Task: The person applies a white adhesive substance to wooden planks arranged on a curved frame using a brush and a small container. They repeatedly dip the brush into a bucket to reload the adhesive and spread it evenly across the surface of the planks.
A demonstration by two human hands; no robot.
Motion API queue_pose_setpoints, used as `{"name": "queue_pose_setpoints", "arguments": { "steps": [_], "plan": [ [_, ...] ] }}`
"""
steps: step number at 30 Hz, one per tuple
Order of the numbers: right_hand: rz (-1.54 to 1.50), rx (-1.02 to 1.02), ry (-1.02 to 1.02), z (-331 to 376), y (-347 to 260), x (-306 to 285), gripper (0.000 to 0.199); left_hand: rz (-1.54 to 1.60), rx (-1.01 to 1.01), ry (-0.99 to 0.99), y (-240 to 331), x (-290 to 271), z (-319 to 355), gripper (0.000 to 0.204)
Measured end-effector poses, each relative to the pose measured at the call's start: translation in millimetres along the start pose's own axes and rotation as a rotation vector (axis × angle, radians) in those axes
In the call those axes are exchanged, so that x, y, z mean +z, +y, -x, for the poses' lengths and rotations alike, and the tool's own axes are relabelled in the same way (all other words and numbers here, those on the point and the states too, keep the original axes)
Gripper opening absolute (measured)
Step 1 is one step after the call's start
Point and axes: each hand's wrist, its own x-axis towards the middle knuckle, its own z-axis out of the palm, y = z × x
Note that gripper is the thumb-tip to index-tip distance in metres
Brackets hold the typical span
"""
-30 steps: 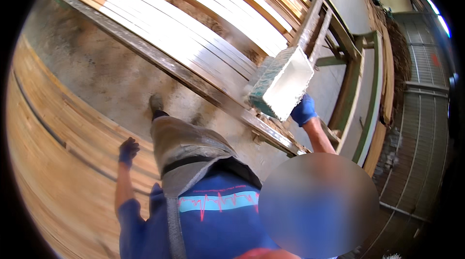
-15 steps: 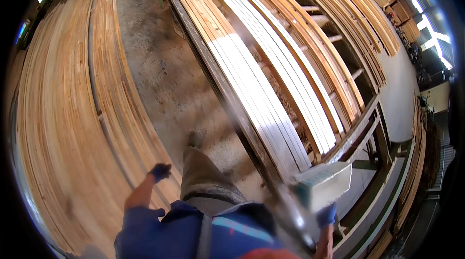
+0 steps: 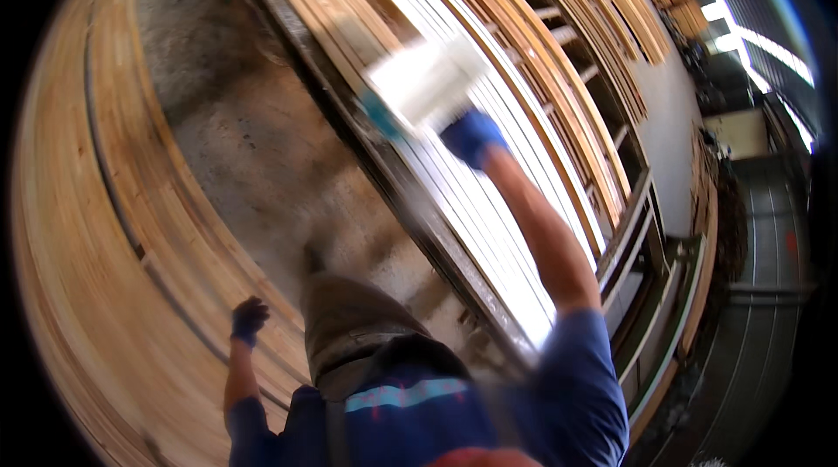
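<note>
My right hand [image 3: 476,137], in a blue glove, grips a broad white block-shaped tool [image 3: 428,74] with a teal edge. Motion blurs the tool, so its exact kind is unclear; it looks like a wide paint applicator. Beneath it run long narrow boards [image 3: 476,236], coated wet-looking white along the near part and bare wood farther off. The tool covers the place where white and bare wood meet on the nearest row. My left hand [image 3: 250,319], in a dark glove, hangs beside the wood stack on the left, fingers loosely bent and slightly apart, holding nothing visible.
A dark rack rail [image 3: 349,140] edges the coated boards. On my left lies a low, wide stack of bare boards [image 3: 61,205], with a stained concrete floor [image 3: 236,135] between. Farther right, more bare strips [image 3: 559,92] rest on the rack's crossbars.
My right hand has swung forward and left with the white tool, from low by the rack's near end to over the boards. My left hand has shifted slightly left and down.
</note>
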Motion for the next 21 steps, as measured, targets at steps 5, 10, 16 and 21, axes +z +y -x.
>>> {"name": "queue_pose_setpoints", "arguments": {
  "steps": [5, 10, 16, 21],
  "plan": [
    [0.601, -0.132, -0.112, -197.5, -80.6, 81.4, 0.037, -0.107, 0.066, 0.054, 66.8, -30.7, -22.8, 0.034],
    [0.639, -0.086, 0.082, -141.0, -101.0, 65.4, 0.039, 0.007, -0.143, 0.081, 42.9, -67.4, -35.9, 0.06],
    [0.712, 0.346, -0.07, 126.4, -87.8, -38.0, 0.03, -0.247, -0.444, 0.122, 26.0, 8.2, -11.1, 0.04],
    [0.836, 0.705, -0.195, 400.5, -40.6, -125.8, 0.023, 0.043, -0.453, -0.266, 7.7, 50.2, -32.4, 0.033]
  ]
}}
